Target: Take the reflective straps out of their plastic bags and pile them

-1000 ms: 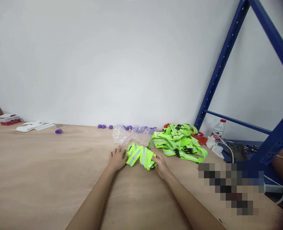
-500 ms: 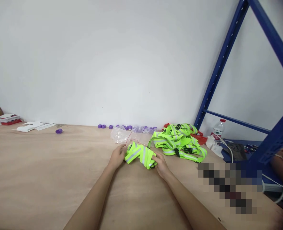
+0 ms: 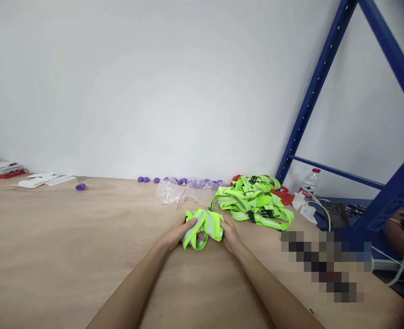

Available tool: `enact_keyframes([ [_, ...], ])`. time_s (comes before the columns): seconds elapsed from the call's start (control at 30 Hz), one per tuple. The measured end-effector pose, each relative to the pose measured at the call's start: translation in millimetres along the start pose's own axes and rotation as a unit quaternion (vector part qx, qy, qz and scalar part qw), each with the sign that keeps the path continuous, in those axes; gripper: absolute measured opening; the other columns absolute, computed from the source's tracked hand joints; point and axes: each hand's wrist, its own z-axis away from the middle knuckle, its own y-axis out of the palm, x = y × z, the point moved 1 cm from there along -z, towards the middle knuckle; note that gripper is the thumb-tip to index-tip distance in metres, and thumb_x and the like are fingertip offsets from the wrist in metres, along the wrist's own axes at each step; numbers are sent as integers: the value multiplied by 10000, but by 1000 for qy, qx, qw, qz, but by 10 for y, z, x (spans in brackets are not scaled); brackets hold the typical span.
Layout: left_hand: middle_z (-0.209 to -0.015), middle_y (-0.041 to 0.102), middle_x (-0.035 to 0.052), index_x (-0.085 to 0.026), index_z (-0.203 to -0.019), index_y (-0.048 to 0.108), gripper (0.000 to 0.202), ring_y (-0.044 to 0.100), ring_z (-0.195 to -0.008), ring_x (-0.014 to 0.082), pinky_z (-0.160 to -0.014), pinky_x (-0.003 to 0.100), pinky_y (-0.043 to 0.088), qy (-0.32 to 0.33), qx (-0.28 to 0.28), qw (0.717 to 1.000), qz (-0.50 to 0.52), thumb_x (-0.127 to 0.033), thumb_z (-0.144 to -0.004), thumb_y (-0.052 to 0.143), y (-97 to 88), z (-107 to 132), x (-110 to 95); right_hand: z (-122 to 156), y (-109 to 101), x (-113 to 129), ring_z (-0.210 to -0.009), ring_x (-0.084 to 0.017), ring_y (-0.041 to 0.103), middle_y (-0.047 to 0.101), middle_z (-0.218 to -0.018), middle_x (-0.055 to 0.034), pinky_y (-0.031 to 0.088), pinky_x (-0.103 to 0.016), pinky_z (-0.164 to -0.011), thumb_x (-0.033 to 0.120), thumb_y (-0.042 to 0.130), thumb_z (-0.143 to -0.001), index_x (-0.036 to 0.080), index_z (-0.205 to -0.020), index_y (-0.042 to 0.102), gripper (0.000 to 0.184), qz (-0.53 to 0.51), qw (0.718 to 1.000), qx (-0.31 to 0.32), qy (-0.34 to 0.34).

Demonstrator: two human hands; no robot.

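Observation:
Between my hands is a folded bundle of reflective strap, neon yellow-green with silver stripes. My left hand grips its left end, thumb on top and fingers tucked into a hanging loop. Around the right end my right hand is closed, its fingers partly hidden behind the bundle. Just beyond it to the right lies a loose heap of similar straps with black buckles. Clear plastic bags rest on the table behind the bundle.
Several purple caps line the wall, and one purple piece lies further left. White strips sit at the far left. At right stand a blue metal frame and a water bottle. Another person's arm shows at the right edge.
My left hand has moved right and taken hold of the bundle's left end, pushing it in. The bundle is now shorter and more compact, with a loop hanging at the front.

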Motion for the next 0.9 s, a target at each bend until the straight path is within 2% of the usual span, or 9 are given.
enact_keyframes([
  [0.1, -788, 742, 146, -92, -1186, 610, 767, 665, -539, 222, -516, 312, 506, -59, 37, 994, 79, -759, -837, 462, 9, 12, 8, -3, -16, -13, -642, -174, 567, 707, -720, -32, 423, -264, -586, 532, 808, -608, 169, -773, 751, 403, 22, 999, 17, -22],
  [0.17, -815, 749, 160, -86, -1176, 624, 801, 679, -553, 235, -573, 345, 534, -89, 42, 988, 117, -779, -842, 399, -11, 18, -4, -3, -20, -20, -619, -165, 552, 691, -687, -24, 418, -261, -574, 562, 801, -617, 170, -732, 734, 414, 36, 998, 28, -33],
  [0.3, -850, 756, 160, -83, -1177, 633, 631, 698, -605, 241, -625, 343, 541, -109, 32, 984, 138, -612, -848, 530, -35, 19, -11, -11, -12, -29, -647, -194, 586, 701, -714, -37, 455, -289, -594, 641, 739, -666, 172, -769, 735, 481, 81, 995, 41, -49],
  [0.4, -847, 754, 150, -86, -1154, 649, 534, 680, -602, 220, -592, 315, 525, -78, -7, 988, 135, -500, -818, 611, -11, -3, 11, -33, -16, -18, -813, -257, 650, 736, -879, -75, 518, -358, -734, 648, 681, -725, 178, -891, 742, 503, 153, 983, 9, -100],
  [0.47, -842, 749, 141, -92, -1141, 657, 504, 683, -636, 223, -600, 311, 530, -36, -45, 990, 127, -449, -787, 674, 12, -21, 24, -46, -32, 8, -950, -282, 650, 726, -1000, -100, 517, -401, -851, 609, 641, -779, 183, -980, 726, 479, 209, 964, -41, -160],
  [0.53, -857, 744, 131, -103, -1148, 658, 509, 693, -689, 235, -628, 320, 545, -5, -69, 991, 117, -409, -749, 737, 38, -32, 30, -42, -46, 54, -1044, -286, 626, 696, -1070, -118, 492, -427, -934, 543, 615, -822, 187, -1012, 712, 415, 268, 933, -81, -226],
  [0.67, -984, 733, 121, -161, -1190, 640, 541, 690, -783, 247, -665, 346, 570, 31, -100, 988, 113, -400, -727, 788, 82, -42, 33, 35, -26, 175, -1125, -271, 581, 631, -1151, -128, 450, -437, -1006, 419, 594, -875, 203, -1038, 693, 288, 364, 862, -112, -335],
  [0.77, -1030, 723, 122, -177, -1164, 642, 518, 686, -841, 268, -658, 354, 575, 43, -127, 984, 116, -423, -732, 785, 89, -63, 52, 104, 27, 220, -1096, -260, 584, 629, -1117, -115, 452, -425, -972, 376, 572, -904, 215, -1054, 677, 244, 406, 825, -113, -376],
  [0.9, -1118, 711, 122, -190, -1231, 623, 566, 671, -995, 286, -769, 359, 571, 58, -122, 984, 117, -436, -745, 774, 69, -95, 93, 142, 106, 191, -860, -223, 618, 663, -865, -60, 448, -366, -802, 331, 544, -922, 223, -886, 695, 189, 463, 803, -42, -374],
])
